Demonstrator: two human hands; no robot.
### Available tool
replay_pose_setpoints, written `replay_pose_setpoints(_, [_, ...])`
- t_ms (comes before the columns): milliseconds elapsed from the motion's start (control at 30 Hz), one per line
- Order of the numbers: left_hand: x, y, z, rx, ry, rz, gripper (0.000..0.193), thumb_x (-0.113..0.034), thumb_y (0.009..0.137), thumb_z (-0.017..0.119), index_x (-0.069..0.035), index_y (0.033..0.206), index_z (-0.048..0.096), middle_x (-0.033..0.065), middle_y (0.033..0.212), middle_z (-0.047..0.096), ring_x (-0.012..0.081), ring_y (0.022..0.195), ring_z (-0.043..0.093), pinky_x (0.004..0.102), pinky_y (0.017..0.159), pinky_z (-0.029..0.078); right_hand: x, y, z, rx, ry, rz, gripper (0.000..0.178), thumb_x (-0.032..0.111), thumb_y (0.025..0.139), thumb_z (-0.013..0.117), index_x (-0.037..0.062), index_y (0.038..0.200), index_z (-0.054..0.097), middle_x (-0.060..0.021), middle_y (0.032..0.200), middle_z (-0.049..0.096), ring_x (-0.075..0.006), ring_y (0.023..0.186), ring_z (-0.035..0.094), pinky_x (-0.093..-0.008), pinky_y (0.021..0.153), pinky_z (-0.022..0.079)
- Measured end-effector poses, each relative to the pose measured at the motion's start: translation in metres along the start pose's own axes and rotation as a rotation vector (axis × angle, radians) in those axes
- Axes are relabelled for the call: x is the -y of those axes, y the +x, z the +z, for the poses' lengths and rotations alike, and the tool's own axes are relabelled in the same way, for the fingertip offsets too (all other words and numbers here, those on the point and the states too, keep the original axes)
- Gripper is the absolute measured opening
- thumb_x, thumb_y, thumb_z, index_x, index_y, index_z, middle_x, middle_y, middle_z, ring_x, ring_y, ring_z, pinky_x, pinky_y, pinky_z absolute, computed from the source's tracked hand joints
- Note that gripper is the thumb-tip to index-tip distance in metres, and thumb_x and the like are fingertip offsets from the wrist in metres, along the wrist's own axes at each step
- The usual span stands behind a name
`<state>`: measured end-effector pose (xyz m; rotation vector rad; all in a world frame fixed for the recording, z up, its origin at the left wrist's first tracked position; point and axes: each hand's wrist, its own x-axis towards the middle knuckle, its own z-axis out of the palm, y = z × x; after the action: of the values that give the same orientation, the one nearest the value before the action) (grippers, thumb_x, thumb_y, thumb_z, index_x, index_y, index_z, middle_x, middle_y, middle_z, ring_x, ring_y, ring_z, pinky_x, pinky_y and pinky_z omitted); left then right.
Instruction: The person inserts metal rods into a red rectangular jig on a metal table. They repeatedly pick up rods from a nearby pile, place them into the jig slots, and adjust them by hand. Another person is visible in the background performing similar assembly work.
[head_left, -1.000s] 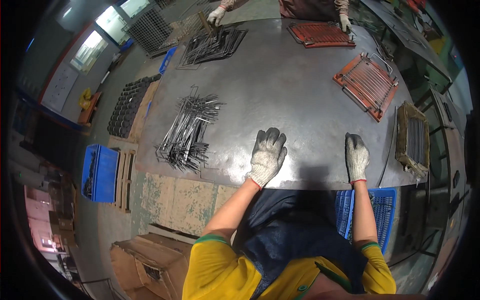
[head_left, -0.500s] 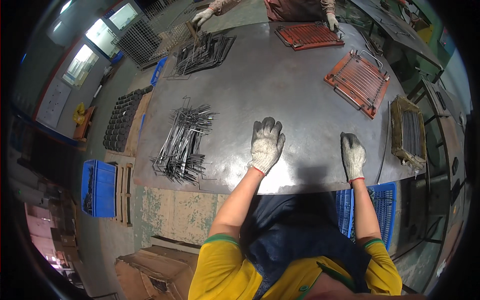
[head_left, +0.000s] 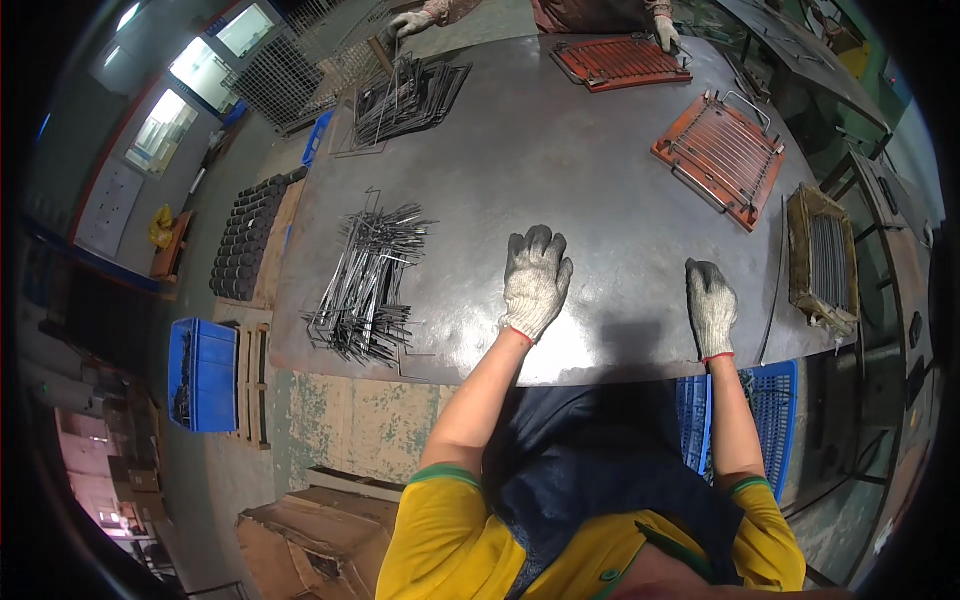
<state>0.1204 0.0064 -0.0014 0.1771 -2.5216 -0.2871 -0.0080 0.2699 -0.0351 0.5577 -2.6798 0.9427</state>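
My left hand [head_left: 538, 280], in a grey-white knitted glove with dark fingers, lies palm down on the grey metal table [head_left: 480, 170]. Its fingers are stretched out and nothing is in them. Farther right, my right hand [head_left: 712, 308], gloved alike, also rests flat on the tabletop, fingers forward and holding nothing I can see. Left of my left hand lies a loose heap of bent metal wire pieces [head_left: 370, 285]. Beyond my right hand sits an orange-red jig [head_left: 722, 158] with parallel metal rods and a bent wire handle across it.
Across the table a co-worker's gloved hand [head_left: 410, 24] is by a stack of wire frames [head_left: 412, 100]; the other hand [head_left: 667, 36] touches a second orange jig [head_left: 622, 64]. A box of rods [head_left: 824, 255] stands at the right edge. Blue crates [head_left: 765, 415] sit below.
My view has shifted slightly. Both my hands stay resting on the table. The co-worker's hand by the wire stack has moved a little up and away.
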Motion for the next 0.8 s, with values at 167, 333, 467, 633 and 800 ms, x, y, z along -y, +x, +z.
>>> replay_pose_setpoints(167, [0.0006, -0.0008, 0.0007, 0.001, -0.004, -0.019, 0.023, -0.015, 0.08, 0.058, -0.005, 0.101, 0.057, 0.0138, 0.104, 0.05, 0.0339, 0.091, 0.046, 0.0437, 0.084, 0.04, 0.0064, 0.0007, -0.004, 0.036, 0.001, 0.049, 0.033, 0.035, 0.094, 0.052, 0.0061, 0.098, 0.066, -0.0164, 0.096, 0.067, -0.0381, 0.086, 0.063, -0.0443, 0.075, 0.049])
replay_pose_setpoints(333, [-0.002, 0.0005, -0.0026, 0.021, -0.012, -0.027, 0.023, -0.014, 0.08, 0.058, -0.005, 0.101, 0.056, 0.0138, 0.104, 0.051, 0.0339, 0.091, 0.047, 0.0437, 0.084, 0.04, 0.01, 0.0004, -0.0067, 0.044, 0.007, 0.066, 0.033, 0.035, 0.093, 0.052, 0.006, 0.099, 0.066, -0.0164, 0.097, 0.067, -0.0381, 0.086, 0.063, -0.0445, 0.075, 0.049])
replay_pose_setpoints(467, [-0.0001, -0.0003, 0.0, 0.0, 0.001, -0.018, 0.023, -0.014, 0.08, 0.058, -0.005, 0.101, 0.057, 0.0136, 0.104, 0.051, 0.0336, 0.091, 0.047, 0.0435, 0.084, 0.04, 0.0074, -0.0011, -0.0043, 0.005, -0.014, 0.017, 0.032, 0.035, 0.093, 0.052, 0.0063, 0.1, 0.066, -0.0162, 0.096, 0.067, -0.0379, 0.087, 0.063, -0.0445, 0.075, 0.05])
replay_pose_setpoints(633, [0.0009, -0.0008, 0.0022, -0.008, -0.01, -0.019, 0.023, -0.014, 0.08, 0.058, -0.005, 0.101, 0.057, 0.0136, 0.104, 0.051, 0.0335, 0.091, 0.047, 0.0434, 0.084, 0.04, 0.0043, -0.0014, -0.0027, -0.016, -0.007, 0.01, 0.031, 0.034, 0.093, 0.052, 0.007, 0.1, 0.066, -0.016, 0.096, 0.067, -0.0378, 0.086, 0.063, -0.0447, 0.074, 0.049])
replay_pose_setpoints(800, [0.0017, -0.0018, 0.0027, 0.0, 0.014, -0.033, 0.023, -0.015, 0.081, 0.058, -0.005, 0.102, 0.057, 0.0134, 0.104, 0.051, 0.0335, 0.092, 0.047, 0.0432, 0.084, 0.04, 0.008, -0.0003, -0.0044, 0.009, -0.004, 0.016, 0.03, 0.034, 0.094, 0.052, 0.0068, 0.098, 0.066, -0.016, 0.095, 0.067, -0.0378, 0.086, 0.063, -0.0443, 0.074, 0.049])
